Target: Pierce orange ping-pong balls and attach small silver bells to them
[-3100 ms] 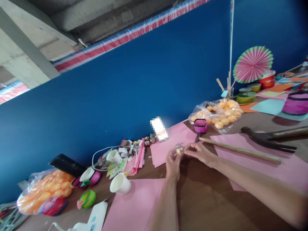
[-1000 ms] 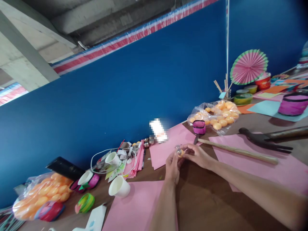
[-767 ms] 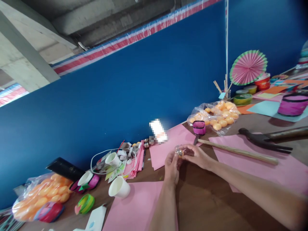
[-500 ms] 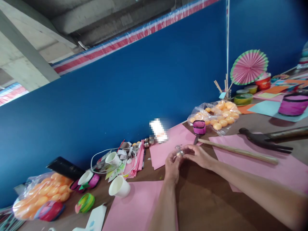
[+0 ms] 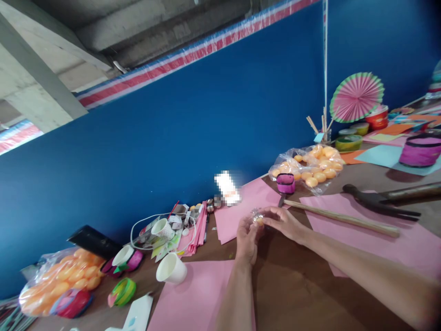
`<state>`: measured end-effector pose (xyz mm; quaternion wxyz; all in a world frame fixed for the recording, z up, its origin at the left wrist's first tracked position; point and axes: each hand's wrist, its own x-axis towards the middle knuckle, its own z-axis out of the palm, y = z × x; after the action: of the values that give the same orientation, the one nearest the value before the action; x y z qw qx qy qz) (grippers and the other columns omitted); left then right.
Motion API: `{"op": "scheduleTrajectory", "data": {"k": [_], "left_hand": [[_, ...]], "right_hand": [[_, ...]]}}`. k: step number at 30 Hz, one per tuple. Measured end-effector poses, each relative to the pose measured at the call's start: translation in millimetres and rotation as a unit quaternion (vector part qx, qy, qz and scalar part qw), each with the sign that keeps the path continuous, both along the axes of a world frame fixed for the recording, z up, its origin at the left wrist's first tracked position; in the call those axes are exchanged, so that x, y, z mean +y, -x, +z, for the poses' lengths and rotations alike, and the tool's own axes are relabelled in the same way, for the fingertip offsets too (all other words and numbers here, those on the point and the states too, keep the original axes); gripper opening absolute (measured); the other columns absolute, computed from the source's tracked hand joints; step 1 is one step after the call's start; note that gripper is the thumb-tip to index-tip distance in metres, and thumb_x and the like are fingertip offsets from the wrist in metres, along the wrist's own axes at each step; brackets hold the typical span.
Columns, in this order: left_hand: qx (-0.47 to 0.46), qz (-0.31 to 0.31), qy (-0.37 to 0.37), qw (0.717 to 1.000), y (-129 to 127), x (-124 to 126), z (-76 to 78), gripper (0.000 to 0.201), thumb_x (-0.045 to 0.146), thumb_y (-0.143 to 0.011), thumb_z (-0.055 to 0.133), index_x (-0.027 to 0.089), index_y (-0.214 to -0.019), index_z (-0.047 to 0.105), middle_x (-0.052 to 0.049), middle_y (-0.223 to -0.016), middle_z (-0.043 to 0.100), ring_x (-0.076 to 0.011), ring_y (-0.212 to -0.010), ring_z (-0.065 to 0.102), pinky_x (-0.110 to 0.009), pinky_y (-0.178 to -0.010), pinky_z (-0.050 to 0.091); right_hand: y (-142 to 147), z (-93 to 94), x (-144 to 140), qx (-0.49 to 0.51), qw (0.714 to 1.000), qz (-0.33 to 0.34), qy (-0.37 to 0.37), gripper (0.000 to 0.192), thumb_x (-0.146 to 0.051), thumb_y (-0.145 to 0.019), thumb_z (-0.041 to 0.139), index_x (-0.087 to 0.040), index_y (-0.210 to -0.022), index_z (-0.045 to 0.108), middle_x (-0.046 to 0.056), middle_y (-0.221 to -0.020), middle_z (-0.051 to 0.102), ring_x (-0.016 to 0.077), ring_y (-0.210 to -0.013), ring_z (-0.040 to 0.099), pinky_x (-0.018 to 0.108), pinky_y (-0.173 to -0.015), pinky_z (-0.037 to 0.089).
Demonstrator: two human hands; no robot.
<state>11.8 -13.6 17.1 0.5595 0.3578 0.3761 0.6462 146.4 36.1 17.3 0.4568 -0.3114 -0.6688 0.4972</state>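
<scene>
Detail of small orange ball (image 5: 257, 219) lost behind fingertips; pinched between left hand (image 5: 246, 237) and right hand (image 5: 285, 223), above brown table (image 5: 292, 285). Clear bag (image 5: 308, 166) beyond, filled with orange balls. Paper cup (image 5: 171, 267) tipped sideways.

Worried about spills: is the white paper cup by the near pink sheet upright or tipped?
Tipped: the white paper cup lies on its side on the table, mouth facing left.

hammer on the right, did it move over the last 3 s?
No. The hammer lies on the pink paper just as before, beside the wooden stick; the small frame shifts are camera motion.
</scene>
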Motion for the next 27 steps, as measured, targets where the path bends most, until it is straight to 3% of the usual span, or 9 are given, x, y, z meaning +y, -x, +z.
{"op": "scheduleTrajectory", "data": {"k": [5,8,10,13,16,21,27], "left_hand": [[0.014,-0.024,0.017,0.999,-2.2,-1.5,2.4,0.039,0.026,-0.064,0.067,0.018,-0.102,0.059,-0.008,-0.101,0.063,-0.0189,-0.092,0.058,-0.035,-0.087,0.041],[-0.012,-0.012,0.021,1.0,-2.6,-0.5,3.3,0.039,0.027,-0.064,0.067,0.017,-0.101,0.06,-0.009,-0.103,0.062,-0.0194,-0.095,0.057,-0.034,-0.089,0.04],[-0.029,0.011,0.019,0.999,-1.3,0.9,2.3,0.035,0.027,-0.065,0.066,0.016,-0.099,0.061,-0.008,-0.101,0.063,-0.0186,-0.094,0.058,-0.033,-0.089,0.04],[-0.055,0.035,0.017,0.998,2.3,3.3,-0.8,0.034,0.026,-0.067,0.065,0.018,-0.099,0.059,-0.006,-0.098,0.064,-0.0166,-0.093,0.059,-0.032,-0.09,0.04],[-0.077,0.033,0.015,0.996,4.9,5.4,-3.7,0.036,0.024,-0.068,0.065,0.02,-0.102,0.055,-0.005,-0.099,0.063,-0.0156,-0.091,0.059,-0.031,-0.089,0.042],[-0.096,0.053,0.021,0.994,4.7,7.5,-5.0,0.042,0.021,-0.064,0.068,0.019,-0.104,0.054,-0.005,-0.094,0.064,-0.014,-0.086,0.061,-0.028,-0.085,0.045],[-0.086,0.05,0.03,0.995,5.1,7.2,-5.4,0.039,0.019,-0.066,0.065,0.017,-0.104,0.055,-0.006,-0.095,0.064,-0.0139,-0.084,0.061,-0.027,-0.082,0.046]], "right_hand": [[-1.9,0.7,2.1,-0.013,1.0,0.005,-0.02,0.029,-0.037,-0.073,0.057,-0.019,-0.096,0.06,0.006,-0.096,0.064,0.0215,-0.091,0.058,0.036,-0.083,0.045],[-4.5,-0.7,6.6,-0.021,0.999,-0.033,-0.035,0.031,-0.038,-0.077,0.052,-0.02,-0.101,0.058,0.006,-0.097,0.064,0.02,-0.088,0.058,0.033,-0.078,0.047],[-7.7,-3.0,10.0,-0.067,0.99,-0.094,-0.077,0.028,-0.037,-0.079,0.049,-0.02,-0.099,0.058,0.006,-0.094,0.064,0.0194,-0.083,0.059,0.032,-0.074,0.047],[-13.3,-5.2,11.5,-0.193,0.954,-0.143,-0.181,0.021,-0.031,-0.082,0.045,-0.02,-0.089,0.061,0.006,-0.089,0.064,0.0199,-0.081,0.058,0.032,-0.073,0.043],[-16.7,-2.9,7.9,-0.291,0.917,-0.114,-0.248,0.02,-0.026,-0.083,0.042,-0.02,-0.083,0.062,0.005,-0.082,0.063,0.0188,-0.077,0.056,0.03,-0.071,0.04],[-16.8,1.8,2.3,-0.341,0.892,-0.029,-0.294,0.018,-0.027,-0.081,0.046,-0.02,-0.082,0.063,0.006,-0.081,0.062,0.0187,-0.079,0.054,0.029,-0.071,0.039],[-14.4,-2.3,2.1,-0.386,0.864,-0.02,-0.323,0.016,-0.024,-0.081,0.047,-0.02,-0.075,0.061,0.005,-0.076,0.061,0.0184,-0.077,0.053,0.028,-0.07,0.037]]}}
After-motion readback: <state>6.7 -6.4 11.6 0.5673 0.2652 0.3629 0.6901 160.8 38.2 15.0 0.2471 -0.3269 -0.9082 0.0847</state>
